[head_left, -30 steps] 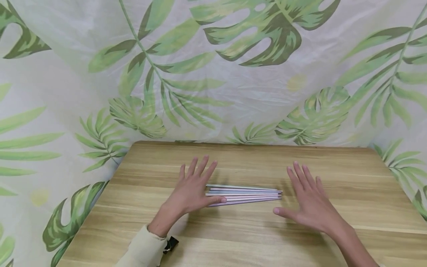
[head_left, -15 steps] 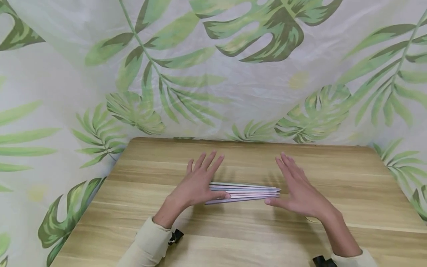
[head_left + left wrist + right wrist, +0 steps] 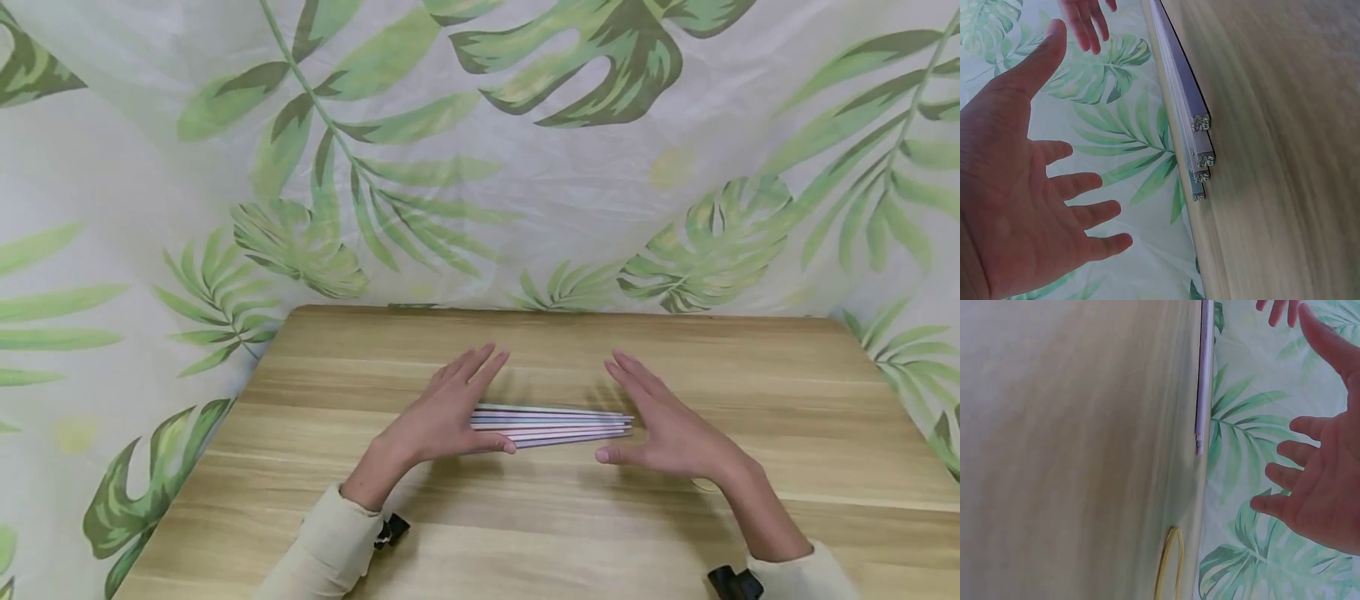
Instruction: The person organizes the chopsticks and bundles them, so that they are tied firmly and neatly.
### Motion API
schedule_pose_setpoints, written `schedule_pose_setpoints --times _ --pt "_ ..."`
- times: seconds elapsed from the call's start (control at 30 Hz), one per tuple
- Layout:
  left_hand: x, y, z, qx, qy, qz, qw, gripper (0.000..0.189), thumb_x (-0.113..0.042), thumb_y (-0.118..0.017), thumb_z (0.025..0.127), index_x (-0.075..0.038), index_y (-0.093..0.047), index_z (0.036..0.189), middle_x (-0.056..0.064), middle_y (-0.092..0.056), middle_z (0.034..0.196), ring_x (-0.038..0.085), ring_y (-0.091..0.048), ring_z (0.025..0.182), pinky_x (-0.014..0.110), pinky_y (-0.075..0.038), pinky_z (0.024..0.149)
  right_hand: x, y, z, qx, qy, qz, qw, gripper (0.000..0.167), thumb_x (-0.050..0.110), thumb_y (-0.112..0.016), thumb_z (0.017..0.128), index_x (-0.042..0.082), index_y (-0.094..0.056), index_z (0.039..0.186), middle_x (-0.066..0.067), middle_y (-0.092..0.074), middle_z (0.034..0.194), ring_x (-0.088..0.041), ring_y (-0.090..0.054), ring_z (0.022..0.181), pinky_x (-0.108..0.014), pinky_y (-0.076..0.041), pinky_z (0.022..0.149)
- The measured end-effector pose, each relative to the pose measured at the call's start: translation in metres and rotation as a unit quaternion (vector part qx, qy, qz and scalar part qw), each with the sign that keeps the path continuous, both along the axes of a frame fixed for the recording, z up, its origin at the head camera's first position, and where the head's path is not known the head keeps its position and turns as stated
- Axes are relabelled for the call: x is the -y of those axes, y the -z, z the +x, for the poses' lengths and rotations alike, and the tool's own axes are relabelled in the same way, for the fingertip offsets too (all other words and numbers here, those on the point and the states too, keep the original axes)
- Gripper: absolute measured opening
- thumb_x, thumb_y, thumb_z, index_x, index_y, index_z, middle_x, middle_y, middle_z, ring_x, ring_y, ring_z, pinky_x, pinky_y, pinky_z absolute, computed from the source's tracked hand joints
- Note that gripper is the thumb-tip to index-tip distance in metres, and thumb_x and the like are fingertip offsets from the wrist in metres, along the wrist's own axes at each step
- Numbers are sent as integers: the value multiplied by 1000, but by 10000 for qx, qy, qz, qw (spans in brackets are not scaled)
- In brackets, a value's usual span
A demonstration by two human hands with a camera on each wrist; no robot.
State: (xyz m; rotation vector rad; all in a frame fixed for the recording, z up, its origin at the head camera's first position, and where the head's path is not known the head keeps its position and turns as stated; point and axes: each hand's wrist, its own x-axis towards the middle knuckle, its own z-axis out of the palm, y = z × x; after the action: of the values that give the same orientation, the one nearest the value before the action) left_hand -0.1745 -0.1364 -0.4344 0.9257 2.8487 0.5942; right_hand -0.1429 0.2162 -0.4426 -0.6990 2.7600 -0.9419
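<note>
Several pastel chopsticks [image 3: 558,423] lie side by side on the table, fanned a little wider at the left. Their square, patterned ends [image 3: 1200,123] show in the left wrist view. Above their left part hovers my left hand [image 3: 442,417], fingers extended and thumb apart, hiding those ends in the head view. My right hand [image 3: 663,425] is just beyond their right tips, palm facing inward and fingers extended. Neither hand holds anything; in both wrist views the hands are apart from the chopsticks. A yellow rubber band [image 3: 1172,562] lies on the table, mostly hidden under my right wrist in the head view.
The wood-grain table [image 3: 525,533] reaches back to a leaf-printed cloth [image 3: 480,167], which also hangs at the sides. Small black devices [image 3: 392,531] sit at both sleeve cuffs.
My right hand has moved left toward the chopsticks, and my left hand has shifted slightly right. The fingers of both hands have drawn closer together. The chopsticks stay on the table.
</note>
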Motion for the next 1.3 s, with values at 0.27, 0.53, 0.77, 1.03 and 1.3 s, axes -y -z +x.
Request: schedule_pose_setpoints --times 0.27,0.53,0.77,1.03,1.3 --pt "1 3 0 271 92 182 9994 123 -63 -87 81 -17 -19 173 14 -21 179 39 -27 163 63 -29 128 10 1 -13 124 -281 -99 9995 112 52 -88 86 4 -28 169 -20 -20 178 -45 -22 164 -68 -31 124" --pt "1 10 -1 822 61 209 9964 119 -61 -88 81 -22 -23 172 11 -26 178 36 -30 162 54 -36 127 13 5 -17 263 -383 47 9989 99 42 -88 88 3 -38 165 -21 -37 172 -45 -36 158 -65 -34 124" --pt "0 14 -5 1157 128 258 9929 116 -57 -90 80 -21 -28 171 12 -32 175 36 -34 160 54 -37 126 9 9 -20 331 -479 135 9982 92 38 -88 89 3 -43 162 -22 -48 165 -46 -43 153 -65 -37 121" --pt "2 14 -10 1297 201 315 9908 109 -51 -93 79 -17 -38 167 13 -44 167 35 -44 154 53 -41 123 7 14 -26 92 -571 157 9982 83 33 -90 87 -1 -53 153 -21 -62 151 -44 -55 143 -62 -46 115" --pt "8 17 -16 1316 332 304 9903 100 -42 -95 81 -10 -46 162 10 -61 151 30 -57 140 50 -46 118 8 19 -30 -222 -551 213 9980 75 35 -92 85 3 -63 146 -14 -70 140 -35 -67 128 -54 -54 105"
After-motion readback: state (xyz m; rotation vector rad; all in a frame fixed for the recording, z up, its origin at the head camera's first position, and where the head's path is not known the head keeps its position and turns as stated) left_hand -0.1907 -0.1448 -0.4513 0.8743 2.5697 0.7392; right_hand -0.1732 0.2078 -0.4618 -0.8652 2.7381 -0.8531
